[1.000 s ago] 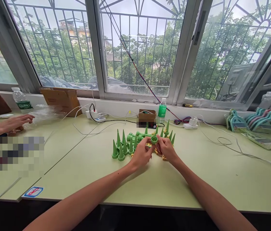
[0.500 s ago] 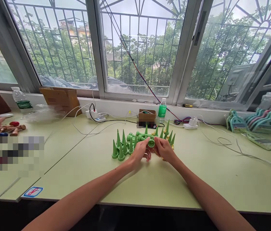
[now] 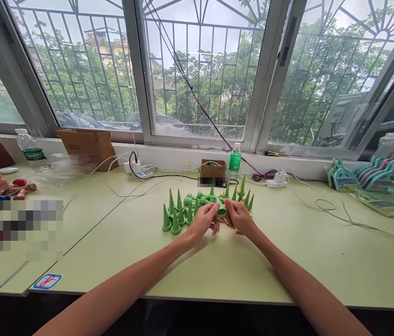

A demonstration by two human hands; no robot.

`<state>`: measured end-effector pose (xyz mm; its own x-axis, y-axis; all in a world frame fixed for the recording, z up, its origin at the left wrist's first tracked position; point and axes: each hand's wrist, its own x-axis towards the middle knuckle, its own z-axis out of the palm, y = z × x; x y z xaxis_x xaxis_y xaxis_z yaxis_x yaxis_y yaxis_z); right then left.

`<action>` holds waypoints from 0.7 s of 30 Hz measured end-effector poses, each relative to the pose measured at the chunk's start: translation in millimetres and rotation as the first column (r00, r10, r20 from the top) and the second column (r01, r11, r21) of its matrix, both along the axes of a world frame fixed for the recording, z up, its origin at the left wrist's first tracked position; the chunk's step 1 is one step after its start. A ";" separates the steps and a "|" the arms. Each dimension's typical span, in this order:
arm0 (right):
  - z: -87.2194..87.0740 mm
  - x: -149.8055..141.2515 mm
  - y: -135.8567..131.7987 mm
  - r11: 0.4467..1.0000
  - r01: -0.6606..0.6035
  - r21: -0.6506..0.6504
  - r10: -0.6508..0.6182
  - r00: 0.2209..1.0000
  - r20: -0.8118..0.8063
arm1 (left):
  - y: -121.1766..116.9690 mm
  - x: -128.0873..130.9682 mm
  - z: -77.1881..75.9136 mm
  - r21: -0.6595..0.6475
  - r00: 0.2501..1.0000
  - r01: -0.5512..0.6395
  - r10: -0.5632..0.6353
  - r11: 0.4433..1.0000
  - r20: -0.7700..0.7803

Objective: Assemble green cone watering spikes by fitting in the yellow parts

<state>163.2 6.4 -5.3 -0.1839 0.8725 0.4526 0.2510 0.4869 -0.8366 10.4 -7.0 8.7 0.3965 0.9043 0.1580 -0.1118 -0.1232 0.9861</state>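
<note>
Green plastic cap (image 3: 221,211) sits between your two hands above the bench (image 3: 252,270), your left fingers (image 3: 214,210) and right fingers (image 3: 229,211) closed on its sides. Just beyond, green cones (image 3: 175,221) stand upright around green tubes (image 3: 203,198); a bottle (image 3: 235,158) stands behind.

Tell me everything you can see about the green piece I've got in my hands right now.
The green piece is small, looks like plastic, and has a rounded, cup-like end facing roughly toward you. It is held above the table, between the fingers of your left hand and right hand. The fingers hide its sides, so its full shape can't be told.
</note>
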 end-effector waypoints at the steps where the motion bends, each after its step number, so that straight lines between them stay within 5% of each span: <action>1: 0.2 0.1 -0.1 1.000 0.005 -0.008 -0.005 1.000 -0.008 | -0.4 -0.2 -0.3 0.030 1.000 -0.006 0.007 1.000 -0.019; 8: 2.6 2.1 -0.7 0.998 0.066 -0.018 -0.065 0.997 0.041 | -2.2 -1.7 -6.5 0.282 0.976 -0.046 0.104 0.958 -0.193; 21: 3.4 1.0 1.2 0.992 0.126 -0.016 -0.124 0.990 0.061 | -0.9 2.8 -11.3 0.423 0.951 -0.106 0.216 0.900 -0.220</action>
